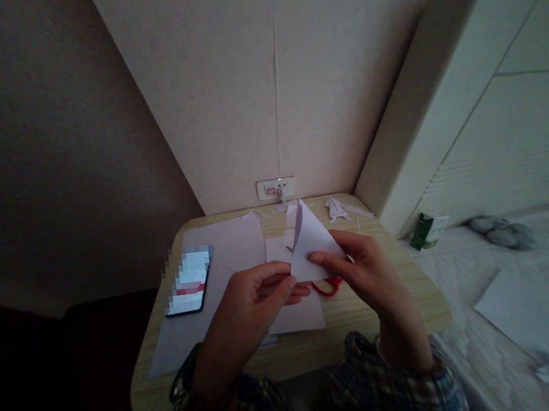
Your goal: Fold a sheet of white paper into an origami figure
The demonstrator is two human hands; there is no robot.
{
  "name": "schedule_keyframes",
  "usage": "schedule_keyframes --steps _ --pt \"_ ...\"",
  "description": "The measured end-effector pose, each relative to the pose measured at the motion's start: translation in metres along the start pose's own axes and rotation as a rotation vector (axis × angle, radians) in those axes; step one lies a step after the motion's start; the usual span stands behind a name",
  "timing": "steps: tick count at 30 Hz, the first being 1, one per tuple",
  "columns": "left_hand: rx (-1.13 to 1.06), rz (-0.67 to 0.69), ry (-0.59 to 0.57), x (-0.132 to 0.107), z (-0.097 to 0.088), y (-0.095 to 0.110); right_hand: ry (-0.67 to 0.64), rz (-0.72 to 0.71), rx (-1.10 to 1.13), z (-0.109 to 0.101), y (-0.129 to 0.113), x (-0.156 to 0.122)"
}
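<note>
A folded piece of white paper is held up above the table, its pointed tip toward the wall. My left hand pinches its lower left corner between thumb and fingers. On the right side, my right hand grips it, thumb lying on the front face and fingers behind. Beneath the folded paper, red scissor handles show in part; the rest is hidden. A white sheet lies on the table under my hands.
On the wooden table a lit phone rests on large white paper at left. A folded paper figure sits at the back right. Behind is a wall socket. A bed with a green box adjoins at right.
</note>
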State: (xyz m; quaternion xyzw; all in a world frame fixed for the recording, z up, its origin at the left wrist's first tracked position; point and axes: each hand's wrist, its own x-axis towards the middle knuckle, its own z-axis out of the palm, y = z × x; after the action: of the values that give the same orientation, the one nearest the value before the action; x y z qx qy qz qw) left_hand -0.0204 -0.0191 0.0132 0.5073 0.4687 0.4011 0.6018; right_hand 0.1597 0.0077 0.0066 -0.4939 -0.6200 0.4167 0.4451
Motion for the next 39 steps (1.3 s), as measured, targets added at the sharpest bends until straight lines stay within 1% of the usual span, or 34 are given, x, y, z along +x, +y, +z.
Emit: schedule_keyframes --steps 3,5,7,14,16,19,22,25,27,29,34,39 --pt "0.120 0.049 -0.014 -0.001 0.003 -0.002 -0.005 -0.003 -0.024 0.001 -0.001 0.000" --pt "0.177 0.070 -0.002 0.000 0.004 -0.003 -0.009 -0.005 -0.022 0.001 0.000 0.001" --pt "0.211 0.078 0.010 0.001 0.004 -0.004 -0.016 -0.006 -0.010 0.001 0.000 0.001" --pt "0.284 0.079 -0.027 0.006 0.004 -0.002 -0.016 -0.046 0.051 0.001 -0.001 0.000" --pt "0.310 0.072 -0.054 0.005 0.004 -0.001 0.021 -0.071 0.073 0.001 -0.002 0.000" --pt "0.349 0.065 -0.110 0.005 0.004 0.000 0.114 -0.103 0.089 0.002 -0.002 0.001" --pt "0.392 0.063 -0.130 0.005 0.001 0.000 0.172 -0.121 0.081 0.002 -0.001 0.002" --pt "0.442 0.050 -0.127 0.005 -0.002 -0.001 0.139 -0.133 0.074 0.003 -0.001 0.004" --pt "0.469 0.042 -0.146 0.005 -0.003 -0.003 0.090 -0.141 0.073 0.004 -0.002 0.005" --pt "0.487 0.037 -0.175 0.005 -0.003 -0.005 0.070 -0.142 0.066 0.003 -0.002 0.005" --pt "0.517 0.037 -0.225 0.009 -0.003 -0.006 0.116 -0.107 0.032 -0.003 0.002 0.003" --pt "0.515 0.042 -0.250 0.011 -0.006 -0.005 0.125 -0.096 -0.019 -0.005 0.001 -0.001"
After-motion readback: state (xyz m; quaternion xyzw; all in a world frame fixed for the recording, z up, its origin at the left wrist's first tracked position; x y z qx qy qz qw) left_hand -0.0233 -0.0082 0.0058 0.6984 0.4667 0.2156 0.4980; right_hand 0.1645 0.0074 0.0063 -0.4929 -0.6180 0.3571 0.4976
